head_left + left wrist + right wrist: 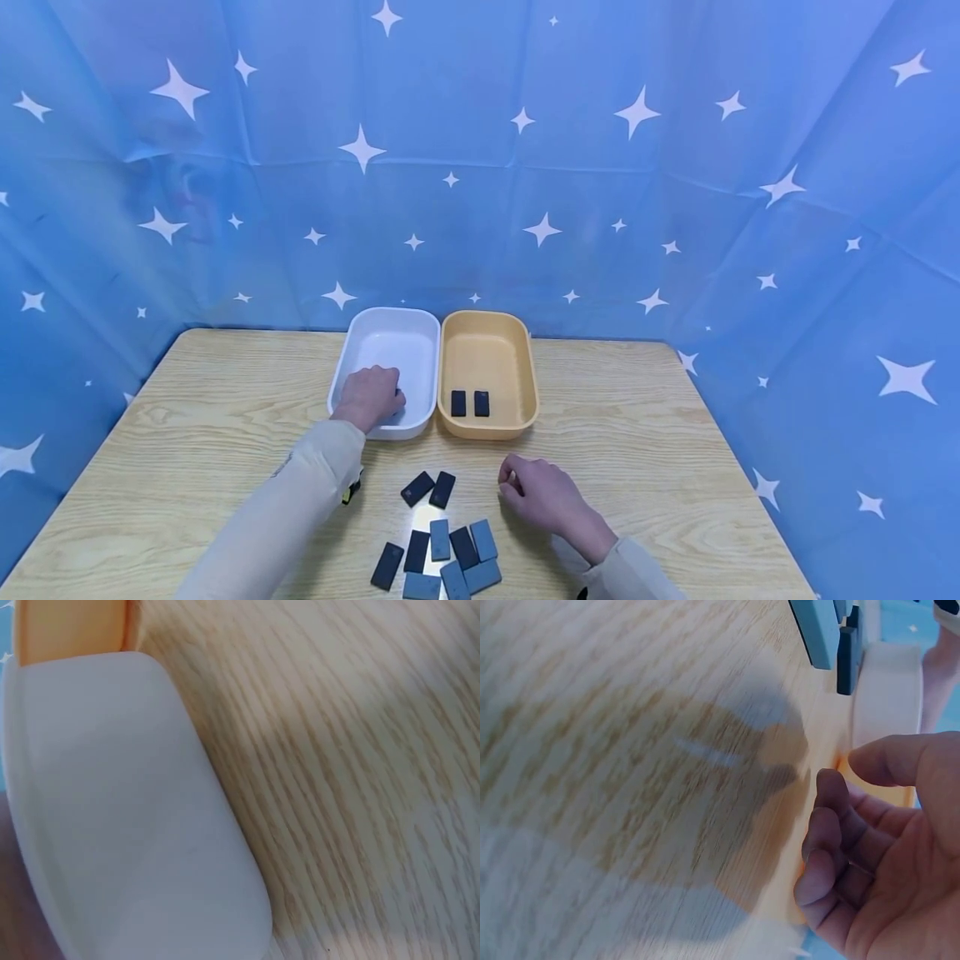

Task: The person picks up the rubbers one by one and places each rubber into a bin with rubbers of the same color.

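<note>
My left hand (370,395) reaches down into the white bin (403,317), knuckles up. A small dark edge shows by its thumb, seemingly a flat rectangular block pinched there; the fingers hide most of it. In the left wrist view the bin's outer wall (135,810) covers the hand's work. Over the table, right of the loose blocks, my right hand (546,493) hovers with loosely curled fingers (825,829) and nothing in them. Black blocks (387,566) and blue blocks (439,540) lie in a loose group on the table near me.
Against the white bin's right side stands a tan bin (487,317) with two black blocks (458,403) lying inside. A small black-and-yellow item (350,492) shows at the left sleeve's edge. A blue star-patterned curtain (480,200) hangs behind the wooden table (637,400).
</note>
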`<state>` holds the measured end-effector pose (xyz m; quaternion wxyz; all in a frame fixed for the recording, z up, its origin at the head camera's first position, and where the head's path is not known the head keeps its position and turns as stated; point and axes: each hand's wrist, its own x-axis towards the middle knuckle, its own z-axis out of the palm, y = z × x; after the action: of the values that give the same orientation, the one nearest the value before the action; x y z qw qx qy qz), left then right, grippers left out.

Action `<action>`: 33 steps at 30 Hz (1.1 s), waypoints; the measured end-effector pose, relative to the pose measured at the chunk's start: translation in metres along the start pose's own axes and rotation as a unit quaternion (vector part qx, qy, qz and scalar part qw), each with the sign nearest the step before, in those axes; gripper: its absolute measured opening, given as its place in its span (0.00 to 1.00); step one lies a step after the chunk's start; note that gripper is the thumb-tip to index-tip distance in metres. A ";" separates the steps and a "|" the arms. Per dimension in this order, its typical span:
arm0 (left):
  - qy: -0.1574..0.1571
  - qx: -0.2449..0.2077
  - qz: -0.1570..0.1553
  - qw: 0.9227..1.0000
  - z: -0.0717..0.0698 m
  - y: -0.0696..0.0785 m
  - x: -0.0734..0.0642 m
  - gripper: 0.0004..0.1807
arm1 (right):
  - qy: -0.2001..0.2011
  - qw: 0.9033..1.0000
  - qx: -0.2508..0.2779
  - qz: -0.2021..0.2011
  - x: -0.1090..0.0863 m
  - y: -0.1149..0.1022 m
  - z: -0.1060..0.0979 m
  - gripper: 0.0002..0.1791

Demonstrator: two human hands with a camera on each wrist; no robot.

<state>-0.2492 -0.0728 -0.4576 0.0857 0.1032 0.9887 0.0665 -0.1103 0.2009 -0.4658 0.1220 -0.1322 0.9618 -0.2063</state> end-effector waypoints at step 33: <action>0.006 0.018 -0.013 1.000 -0.004 -0.004 -0.010 0.20 | 0.011 1.000 0.007 -0.007 -0.007 0.003 -0.003 0.03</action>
<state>-0.2414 -0.0790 -0.4523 0.0790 0.0915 0.9915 0.0486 -0.1054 0.2063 -0.4635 0.1110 -0.1354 0.9608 -0.2149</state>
